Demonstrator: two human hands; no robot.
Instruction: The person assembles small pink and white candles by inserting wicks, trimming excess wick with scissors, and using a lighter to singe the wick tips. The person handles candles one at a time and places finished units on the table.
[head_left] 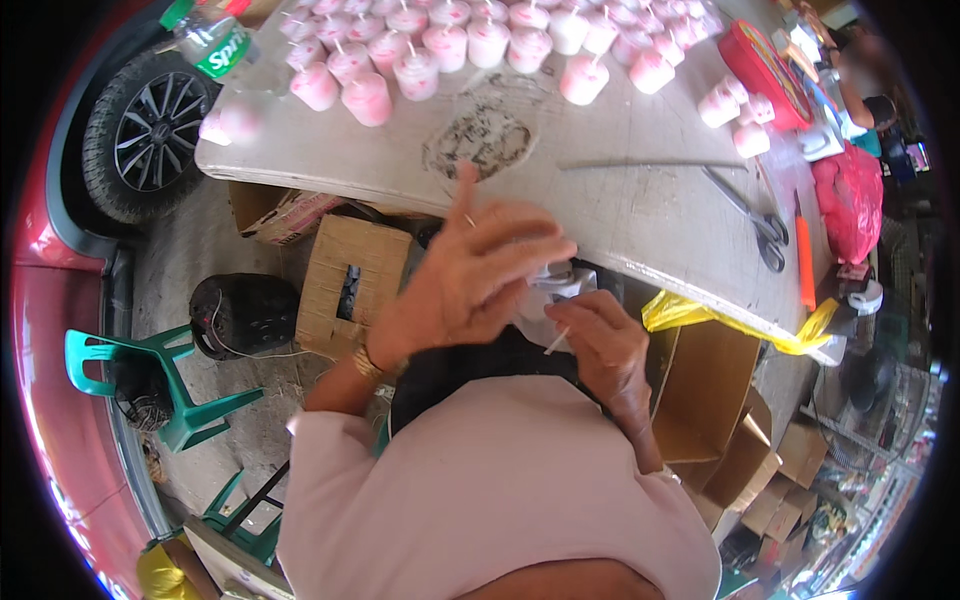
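Observation:
My left hand (475, 275) is raised over the table's near edge with its fingers stretched apart, and nothing shows in it. Lower and to the right, my right hand (608, 350) pinches a short, thin white wick (557, 341) that points down toward my lap. Between the hands is a whitish, partly see-through thing (562, 285), mostly hidden, whose kind I cannot make out. Across the far side of the table stand many small pink-and-white candles (415, 73) with white wicks sticking up. One candle (367, 100) stands nearest to me, in front of the rows.
On the right of the table (640, 215) lie scissors (750, 218), a thin rod (650, 165), an orange-handled tool (804, 255) and a red round tin (765, 75). A green-capped bottle (210, 45) stands far left. Cardboard boxes (345, 270) and a green chair (175, 385) are below.

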